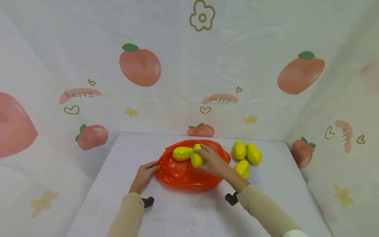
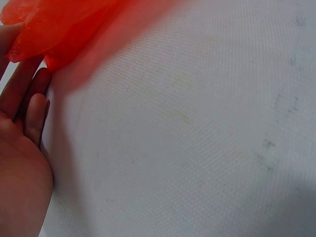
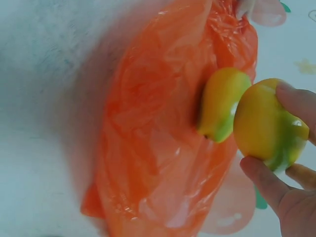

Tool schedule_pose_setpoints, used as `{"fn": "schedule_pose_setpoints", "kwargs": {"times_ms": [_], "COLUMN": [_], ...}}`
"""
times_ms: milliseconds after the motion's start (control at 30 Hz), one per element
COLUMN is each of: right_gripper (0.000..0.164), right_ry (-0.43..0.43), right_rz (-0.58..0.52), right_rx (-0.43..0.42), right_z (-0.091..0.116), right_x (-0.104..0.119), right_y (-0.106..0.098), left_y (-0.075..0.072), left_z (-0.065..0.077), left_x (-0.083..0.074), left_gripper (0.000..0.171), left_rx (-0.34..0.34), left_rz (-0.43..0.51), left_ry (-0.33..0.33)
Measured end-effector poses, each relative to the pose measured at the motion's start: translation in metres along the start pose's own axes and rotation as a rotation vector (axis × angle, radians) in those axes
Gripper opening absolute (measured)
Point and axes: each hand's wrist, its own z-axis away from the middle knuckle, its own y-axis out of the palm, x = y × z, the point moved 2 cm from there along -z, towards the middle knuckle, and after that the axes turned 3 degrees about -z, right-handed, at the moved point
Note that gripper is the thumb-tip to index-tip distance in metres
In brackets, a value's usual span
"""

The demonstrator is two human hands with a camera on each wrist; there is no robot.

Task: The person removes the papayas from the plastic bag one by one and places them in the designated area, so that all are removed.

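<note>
Red plastic bag (image 1: 188,177) is spread wide on a white table (image 1: 97,200). Behind the table and at its sides, tall white walls (image 1: 237,39) are seen, and red fruit, yellow flowers, hearts and the word "happy" are drawn on them. The table is flat and pale, and the bag is laid near its middle, a bit crinkly and shiny. Its left edge is pinched by the left hand (image 1: 143,176), with the fingers tucked at the plastic. A yellow and green fruit (image 1: 196,156) is gripped by the right hand (image 1: 214,163), with the thumb and fingers put around it, and it is held over the bag. One more fruit (image 1: 182,153) is laid on the red plastic, just beside the held one; whether they touch cannot be told. Three loose fruits (image 1: 239,150) are bunched on the table, to the right of the bag.
</note>
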Motion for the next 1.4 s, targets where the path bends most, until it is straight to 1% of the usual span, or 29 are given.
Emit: {"fn": "schedule_pose_setpoints", "kwargs": {"times_ms": [100, 300, 367, 533, 700, 800, 933, 1033, 1167, 1300, 1400], "right_gripper": [0.068, 0.067, 0.067, 0.068, 0.069, 0.069, 0.069, 0.069, 0.07, 0.07, 0.07], "right_ry": [0.01, 0.023, 0.036, 0.052, 0.083, 0.114, 0.13, 0.116, 0.123, 0.168, 0.175], "right_rz": [0.005, -0.014, -0.023, -0.005, 0.001, -0.004, 0.014, 0.035, 0.052, 0.052, 0.049], "right_rx": [-0.013, -0.052, -0.064, -0.094, -0.124, -0.139, -0.161, -0.193, -0.228, -0.226, -0.23], "right_z": [0.002, 0.008, 0.012, 0.022, 0.033, 0.041, 0.051, 0.057, 0.064, 0.074, 0.083], "right_x": [-0.004, -0.013, -0.017, -0.027, -0.037, -0.042, -0.05, -0.056, -0.065, -0.074, -0.081], "right_y": [-0.002, -0.005, -0.006, -0.01, -0.015, -0.02, -0.028, -0.035, -0.044, -0.051, -0.056], "left_y": [-0.001, -0.003, -0.004, -0.006, -0.005, -0.004, -0.002, -0.002, -0.001, 0.0, 0.0], "left_z": [0.001, -0.003, -0.005, -0.008, -0.007, -0.005, -0.001, 0.001, 0.001, 0.0, -0.001], "left_x": [0.0, 0.001, 0.001, 0.001, 0.0, -0.001, -0.003, -0.004, -0.003, -0.001, 0.0], "left_gripper": [0.045, 0.046, 0.047, 0.048, 0.048, 0.047, 0.047, 0.047, 0.047, 0.047, 0.048], "left_rx": [-0.003, -0.007, 0.001, 0.003, 0.006, 0.007, -0.004, -0.009, -0.01, -0.008, -0.006], "left_rz": [-0.007, -0.029, -0.03, -0.02, -0.015, -0.012, -0.026, -0.035, -0.03, -0.031, -0.042], "left_ry": [-0.007, -0.008, -0.003, 0.007, -0.005, -0.011, -0.001, 0.002, -0.007, 0.001, 0.009]}}
